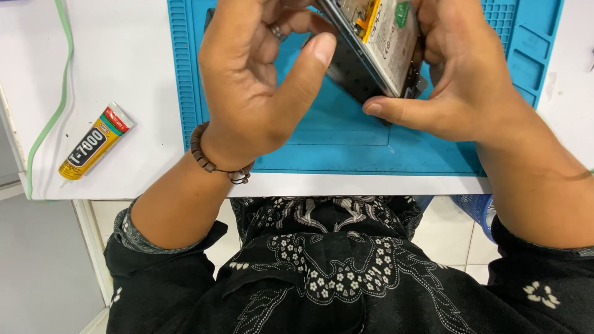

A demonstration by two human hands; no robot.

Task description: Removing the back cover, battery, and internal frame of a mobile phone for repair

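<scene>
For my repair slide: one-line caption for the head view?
Both hands, left and right, hold an opened phone tilted above a blue mat.

Phone repair bench — blue silicone work mat [346,148], glue tube [96,141], white table [136,74].

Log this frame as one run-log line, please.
left hand: on opened phone | right hand: holds phone tilted | over blue mat | glue tube: left, untouched

Single head-worn view, steeply downward and close over the hands [365,80] at the table [136,68] edge.
</scene>
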